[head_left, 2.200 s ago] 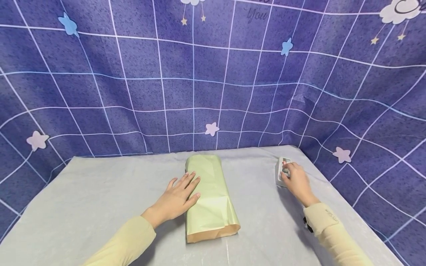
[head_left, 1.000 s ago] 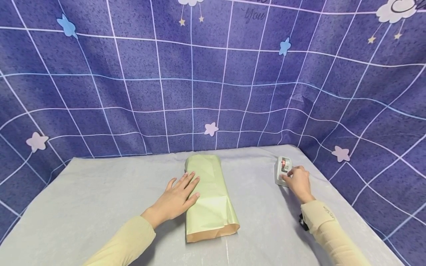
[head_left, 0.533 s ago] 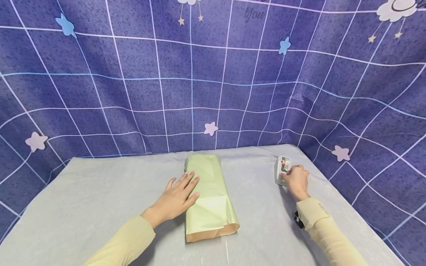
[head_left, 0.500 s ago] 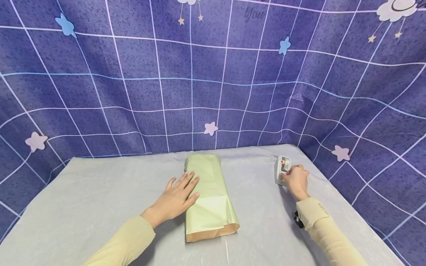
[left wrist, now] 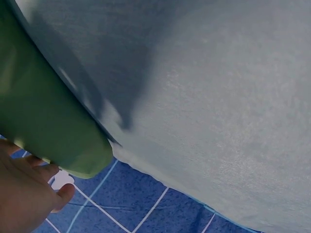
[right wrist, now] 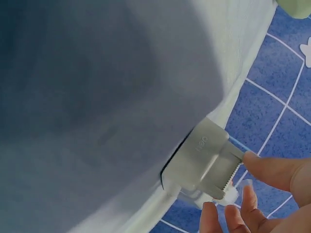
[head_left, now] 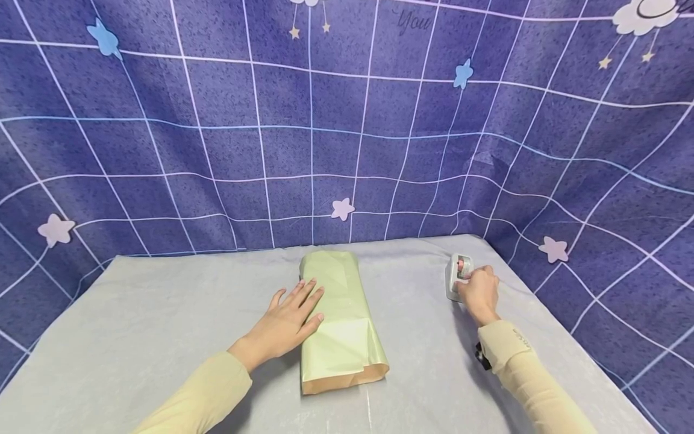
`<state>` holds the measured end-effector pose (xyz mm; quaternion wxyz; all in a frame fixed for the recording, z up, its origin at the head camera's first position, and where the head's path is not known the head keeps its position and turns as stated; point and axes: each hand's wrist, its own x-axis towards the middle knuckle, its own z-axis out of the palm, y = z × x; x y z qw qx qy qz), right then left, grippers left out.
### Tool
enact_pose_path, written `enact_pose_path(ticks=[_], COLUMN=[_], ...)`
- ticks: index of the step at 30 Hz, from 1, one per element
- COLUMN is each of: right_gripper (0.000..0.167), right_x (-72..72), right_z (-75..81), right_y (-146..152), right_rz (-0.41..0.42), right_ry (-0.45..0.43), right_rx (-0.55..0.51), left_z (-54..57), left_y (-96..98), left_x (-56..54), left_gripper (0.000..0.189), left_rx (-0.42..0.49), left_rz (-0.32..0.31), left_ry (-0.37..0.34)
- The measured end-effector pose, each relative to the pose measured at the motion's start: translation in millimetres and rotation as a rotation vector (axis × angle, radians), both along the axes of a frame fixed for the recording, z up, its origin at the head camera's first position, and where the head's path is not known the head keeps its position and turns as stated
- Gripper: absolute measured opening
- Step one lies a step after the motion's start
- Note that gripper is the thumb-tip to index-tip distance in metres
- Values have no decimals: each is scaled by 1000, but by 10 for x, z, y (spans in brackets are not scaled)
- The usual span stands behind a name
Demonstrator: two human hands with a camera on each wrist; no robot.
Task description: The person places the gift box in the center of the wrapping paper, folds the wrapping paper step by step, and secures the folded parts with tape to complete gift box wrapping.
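A long green paper wrap [head_left: 338, 325], tan inside at its near end, lies on the table. My left hand [head_left: 282, 325] rests on its left side with the fingers spread; in the left wrist view some fingers [left wrist: 34, 162] show beside the green wrap [left wrist: 53, 111]. At the far right stands a grey tape dispenser [head_left: 454, 278] with a roll in it. My right hand [head_left: 481, 295] is at its near end. In the right wrist view the thumb [right wrist: 272, 170] touches a corner of the dispenser [right wrist: 199, 155] beside the toothed cutter, other fingers curl around the opposite side, and clear film shows at one fingertip.
A pale grey cloth covers the table [head_left: 179, 313]. Behind it and along the right side hangs a blue curtain [head_left: 260, 150] with a grid and stars. A black strap [head_left: 482, 355] shows under the right sleeve.
My right hand drew back from the roll toward the dispenser's near end, then shifted slightly left and forward over it. My left hand and the green wrap have stayed in place.
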<state>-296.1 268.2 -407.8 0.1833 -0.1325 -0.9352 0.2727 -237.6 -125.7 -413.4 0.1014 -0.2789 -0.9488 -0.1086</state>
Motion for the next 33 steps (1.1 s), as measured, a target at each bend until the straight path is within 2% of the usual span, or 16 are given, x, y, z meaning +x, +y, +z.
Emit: enact_pose_path(ticks=[3,9,12,18,29,33], right_gripper=[30,25,21,24,26,22], right_x=[-6,-16,-14,-30,-38,-23], right_z=[6,-36,-45,-71,-119,-124], right_y=[0,11,3,-2,11,18], right_rz=[17,44,20,-69,-79,-79], right_ry=[13,90,97,31,53,57], right_rx=[-13,-73,-162,-347,-350,-355], left_z=[1,7,6,3,9,10], left_y=[3,8,9,17,15,16], left_x=[-3,-1,1,1,4,0], left_gripper=[57,57,57,57,57,57], left_rx=[3,3,2,-3,4,6], left_rz=[-2,-4,-1,1,6,5], left_ry=[-2,7,19,27,-3,-10])
